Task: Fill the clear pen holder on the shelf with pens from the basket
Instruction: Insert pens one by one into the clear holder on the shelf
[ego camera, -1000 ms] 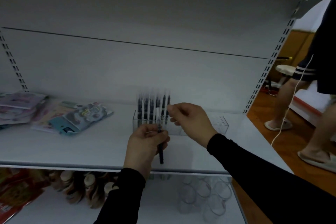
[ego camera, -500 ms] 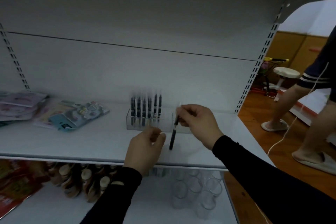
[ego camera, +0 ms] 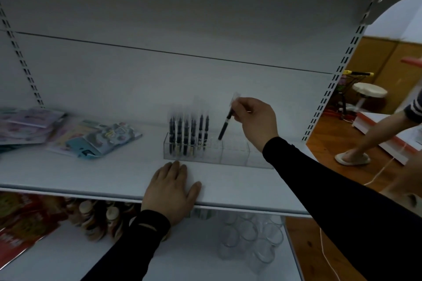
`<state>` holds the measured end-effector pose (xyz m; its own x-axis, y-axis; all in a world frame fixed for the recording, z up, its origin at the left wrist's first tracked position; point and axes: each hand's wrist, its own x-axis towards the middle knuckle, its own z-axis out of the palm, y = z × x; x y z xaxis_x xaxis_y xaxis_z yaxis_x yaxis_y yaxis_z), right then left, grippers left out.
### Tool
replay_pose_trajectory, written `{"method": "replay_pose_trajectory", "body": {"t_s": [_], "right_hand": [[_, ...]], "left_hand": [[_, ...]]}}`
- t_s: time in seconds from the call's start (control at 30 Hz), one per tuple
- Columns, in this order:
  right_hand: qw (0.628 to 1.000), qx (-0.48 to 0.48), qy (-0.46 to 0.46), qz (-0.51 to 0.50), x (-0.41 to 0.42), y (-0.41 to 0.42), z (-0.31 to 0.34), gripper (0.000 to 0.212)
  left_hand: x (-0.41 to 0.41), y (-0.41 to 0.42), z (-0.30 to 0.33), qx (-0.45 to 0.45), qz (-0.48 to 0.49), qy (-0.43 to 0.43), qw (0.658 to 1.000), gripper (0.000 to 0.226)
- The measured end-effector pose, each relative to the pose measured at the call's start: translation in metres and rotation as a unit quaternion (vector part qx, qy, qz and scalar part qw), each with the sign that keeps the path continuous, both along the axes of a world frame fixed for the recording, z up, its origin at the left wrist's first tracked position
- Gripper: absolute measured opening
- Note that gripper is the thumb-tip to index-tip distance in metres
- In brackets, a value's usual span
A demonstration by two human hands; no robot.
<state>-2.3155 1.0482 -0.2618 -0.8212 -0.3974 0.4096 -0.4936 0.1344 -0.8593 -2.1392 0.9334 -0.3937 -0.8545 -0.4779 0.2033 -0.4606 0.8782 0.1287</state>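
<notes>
Resting flat on the front edge of the white shelf (ego camera: 91,175), the left hand (ego camera: 172,191) lies palm down with its fingers straight and relaxed, their tips just short of the clear pen holder (ego camera: 219,151) and holding nothing. The pen holder stands on the shelf beyond that hand, a long low clear box; a cluster of dark pens (ego camera: 188,136) stands upright in its left end, while the rest of it toward the right looks see-through and unfilled. Above the holder, just right of the cluster, the right hand (ego camera: 255,121) pinches the upper end of a single black pen (ego camera: 225,126) between thumb and fingertips; the pen hangs tilted, its lower tip close over the holder's top. Left of the holder, well apart from it, flat colourful packets (ego camera: 100,138) lie on the shelf. Below the holder, on the lower shelf, stand clear glass cups (ego camera: 249,237). Far right of the holder, beyond the shelving, another person's leg (ego camera: 374,141) shows on a wooden floor.
</notes>
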Motion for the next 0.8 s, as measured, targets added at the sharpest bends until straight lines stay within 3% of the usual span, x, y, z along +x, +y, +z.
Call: {"method": "replay_pose_trajectory", "body": {"t_s": [0.43,0.8], "right_hand": [[0.996,0.063,0.065,-0.02,-0.003,-0.029,-0.005,0.019],[0.987,0.147,0.068,0.012,0.005,-0.029,-0.027,0.023]], "left_hand": [[-0.001,0.001,0.0,0.012,0.011,0.016,1.0,0.066],[-0.001,0.0,-0.002,-0.002,0.006,0.018,1.0,0.066]]}}
